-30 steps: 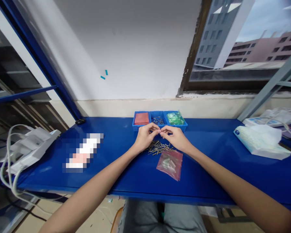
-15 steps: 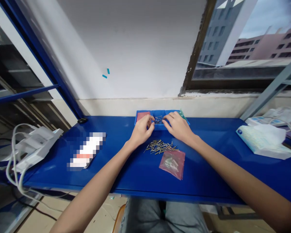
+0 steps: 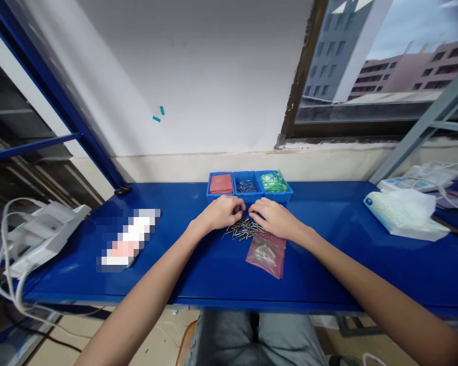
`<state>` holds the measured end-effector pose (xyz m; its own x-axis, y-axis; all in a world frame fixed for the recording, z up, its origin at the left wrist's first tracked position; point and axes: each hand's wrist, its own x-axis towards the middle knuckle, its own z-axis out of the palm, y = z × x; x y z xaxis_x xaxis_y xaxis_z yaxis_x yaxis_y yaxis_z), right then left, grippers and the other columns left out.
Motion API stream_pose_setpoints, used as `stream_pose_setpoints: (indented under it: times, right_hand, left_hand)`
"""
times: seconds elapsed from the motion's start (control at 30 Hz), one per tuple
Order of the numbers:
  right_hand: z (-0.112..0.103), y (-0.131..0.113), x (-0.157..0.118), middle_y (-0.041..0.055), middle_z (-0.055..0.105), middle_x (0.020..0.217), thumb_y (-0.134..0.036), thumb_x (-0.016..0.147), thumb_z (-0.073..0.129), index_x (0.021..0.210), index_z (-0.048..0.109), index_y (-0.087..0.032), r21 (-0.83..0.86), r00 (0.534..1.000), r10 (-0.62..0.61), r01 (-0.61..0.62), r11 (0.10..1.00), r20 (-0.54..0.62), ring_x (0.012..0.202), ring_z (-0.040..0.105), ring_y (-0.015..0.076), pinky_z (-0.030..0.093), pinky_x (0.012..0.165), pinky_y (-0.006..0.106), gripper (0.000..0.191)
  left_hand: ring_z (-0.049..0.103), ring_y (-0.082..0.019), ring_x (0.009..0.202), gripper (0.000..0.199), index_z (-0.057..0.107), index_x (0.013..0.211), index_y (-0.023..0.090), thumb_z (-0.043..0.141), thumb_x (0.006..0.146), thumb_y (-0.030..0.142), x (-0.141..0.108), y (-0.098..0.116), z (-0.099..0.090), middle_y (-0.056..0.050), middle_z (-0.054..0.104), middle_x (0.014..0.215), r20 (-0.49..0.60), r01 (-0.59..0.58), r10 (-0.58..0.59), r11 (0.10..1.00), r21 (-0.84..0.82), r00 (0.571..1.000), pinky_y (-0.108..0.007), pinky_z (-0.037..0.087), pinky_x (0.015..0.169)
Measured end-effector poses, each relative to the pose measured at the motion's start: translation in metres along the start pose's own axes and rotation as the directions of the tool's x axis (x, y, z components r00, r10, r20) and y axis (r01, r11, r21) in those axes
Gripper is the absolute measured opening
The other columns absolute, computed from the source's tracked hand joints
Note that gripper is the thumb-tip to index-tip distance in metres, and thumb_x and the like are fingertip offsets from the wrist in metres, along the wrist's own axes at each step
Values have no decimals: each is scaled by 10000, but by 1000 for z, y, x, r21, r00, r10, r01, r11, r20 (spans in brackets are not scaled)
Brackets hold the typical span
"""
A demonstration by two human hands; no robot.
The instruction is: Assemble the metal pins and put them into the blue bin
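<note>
Two bare hands faced each other on the near side of the blue three-part tray [image 3: 284,195], a small gap between them. The left hand [image 3: 223,211] was in front of the tray's left compartment, thumb and fingers bent to a narrow opening. The right hand [image 3: 273,217] was in front of the right compartment, its fingers curled downward. It was impossible to tell whether either one held anything or touched the metal below.

Handling such thin pieces seemed to call for a light pinch at mid-length, one piece at a time, drawn out lengthwise so that crossed neighbours were not dragged along. Low, steady wrists would probably have kept the pile from scattering.

The heap of metal pins [image 3: 242,232] lay in front of the tray's middle compartment, partly hidden by the hands. Its pieces were slender and straight, some silvery, some brassy, crossing at many angles. Farther from the tray, a reddish see-through bag [image 3: 278,255] lay flat against the heap's edge, with pale pieces inside. The tray's middle compartment held small metal pieces, too small to identify.
</note>
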<state>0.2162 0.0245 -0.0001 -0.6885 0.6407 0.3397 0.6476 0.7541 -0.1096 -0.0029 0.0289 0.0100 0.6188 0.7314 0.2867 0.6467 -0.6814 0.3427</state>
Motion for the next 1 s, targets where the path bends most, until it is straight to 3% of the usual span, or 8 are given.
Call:
stream_pose_setpoints:
  times: [0.33, 1.0]
  right_hand:
    - [4, -2, -1, 79, 660, 935, -227, 1006, 475, 940, 654, -178, 18, 999, -19, 18, 1000, 36, 925, 570, 213, 430, 802, 324, 196]
    - [4, -2, -2, 87, 661, 930, -234, 1008, 468, 947, 665, -175, 15, 1000, -21, 21, 1000, 12, 925, 573, 223, 451, 818, 344, 214]
  left_hand:
    - [557, -122, 605, 137, 710, 879, 155, 621, 829, 247, 1, -5, 0, -20, 668, 722, 139, 93, -82, 993, -72, 987, -230, 375, 575]
    - [561, -114, 567, 81, 684, 817, 133, 603, 819, 132, 2, -9, 11, -13, 666, 676, 94, 110, -95, 979, -173, 991, -222, 391, 549]
